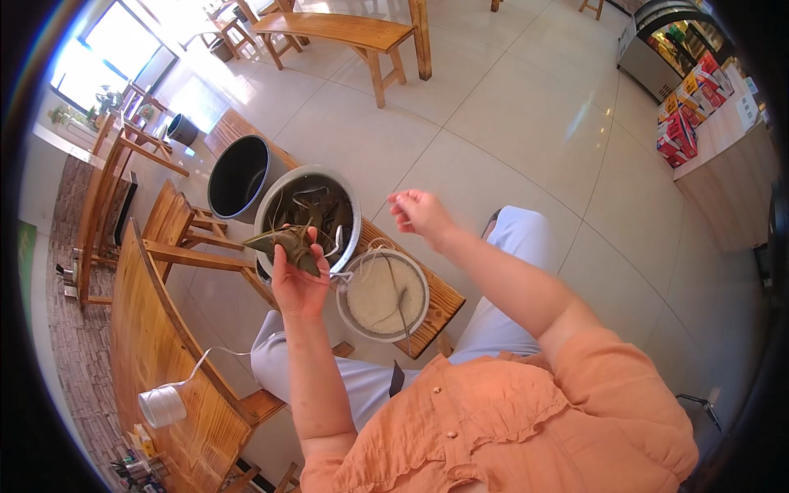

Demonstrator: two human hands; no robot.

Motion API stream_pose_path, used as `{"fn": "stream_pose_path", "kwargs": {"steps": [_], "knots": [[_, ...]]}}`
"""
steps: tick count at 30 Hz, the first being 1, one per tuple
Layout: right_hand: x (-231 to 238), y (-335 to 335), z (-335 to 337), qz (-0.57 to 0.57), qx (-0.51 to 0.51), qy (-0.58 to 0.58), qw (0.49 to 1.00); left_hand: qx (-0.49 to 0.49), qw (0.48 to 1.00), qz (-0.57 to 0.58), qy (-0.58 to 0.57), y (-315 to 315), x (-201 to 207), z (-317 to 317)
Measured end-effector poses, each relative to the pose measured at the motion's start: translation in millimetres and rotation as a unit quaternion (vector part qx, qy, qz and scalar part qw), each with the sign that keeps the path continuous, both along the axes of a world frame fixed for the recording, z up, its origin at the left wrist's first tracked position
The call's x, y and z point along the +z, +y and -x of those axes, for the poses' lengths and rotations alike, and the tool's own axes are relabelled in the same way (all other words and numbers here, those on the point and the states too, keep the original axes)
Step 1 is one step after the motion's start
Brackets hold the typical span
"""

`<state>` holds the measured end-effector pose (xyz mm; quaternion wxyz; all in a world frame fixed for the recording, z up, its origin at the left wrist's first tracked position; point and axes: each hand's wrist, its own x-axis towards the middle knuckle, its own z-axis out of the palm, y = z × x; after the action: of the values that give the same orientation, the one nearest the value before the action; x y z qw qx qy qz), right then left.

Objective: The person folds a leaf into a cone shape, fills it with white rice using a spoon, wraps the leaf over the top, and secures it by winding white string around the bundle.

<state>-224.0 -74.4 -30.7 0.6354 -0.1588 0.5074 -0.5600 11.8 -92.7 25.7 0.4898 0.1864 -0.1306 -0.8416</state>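
My left hand is closed around a leaf-wrapped rice dumpling, with a pointed green leaf end sticking out to the left. White string trails by its wrist. Out to the right, my right hand is raised with its fingertips pinched together; whatever they hold, if anything, is too small to make out. Beneath the dumpling stands a metal basin with dark wet leaves in it. Touching it on the near side is a bowl of white rice, with a thin dark stick or strand and pale strings across it.
Basin and bowl stand on a wooden bench between my knees, with a black bucket beyond. At left, a white string spool lies on a wooden table. Another bench stands far off; red boxes sit on a counter at right.
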Motion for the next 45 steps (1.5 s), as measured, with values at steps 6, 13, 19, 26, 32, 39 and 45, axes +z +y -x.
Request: {"fn": "stream_pose_path", "kwargs": {"steps": [6, 13, 19, 26, 32, 39, 45], "knots": [[12.5, 11.1, -48.1, 0.051, 0.227, 0.238, 0.943, -0.002, 1.0, -0.004, 0.025, 4.9, 0.6, 12.7], [28.0, -2.5, -55.6, 0.071, 0.091, -0.119, 0.986, -0.033, 0.999, -0.002, -0.014, 18.3, -2.6, 13.3], [49.3, -5.8, -33.0, 0.094, -0.091, -0.186, 0.974, -0.001, 0.995, -0.045, -0.087, 29.3, -10.7, 24.4], [65.5, -4.8, -19.7, 0.124, -0.09, -0.168, 0.974, -0.041, 0.995, -0.047, -0.077, 30.8, -23.9, 14.7], [78.4, -4.1, -12.7, 0.166, 0.025, 0.076, 0.983, -0.032, 0.992, -0.055, -0.108, 30.5, -22.0, 14.3], [115.2, -0.3, -21.3, 0.334, 0.183, 0.557, 0.738, -0.055, 0.969, -0.047, -0.238, 21.5, -1.5, 2.2], [132.9, -10.3, -40.6, 0.387, 0.322, 0.701, 0.505, -0.159, 0.935, -0.037, -0.316, 19.3, 23.3, 0.6]]}}
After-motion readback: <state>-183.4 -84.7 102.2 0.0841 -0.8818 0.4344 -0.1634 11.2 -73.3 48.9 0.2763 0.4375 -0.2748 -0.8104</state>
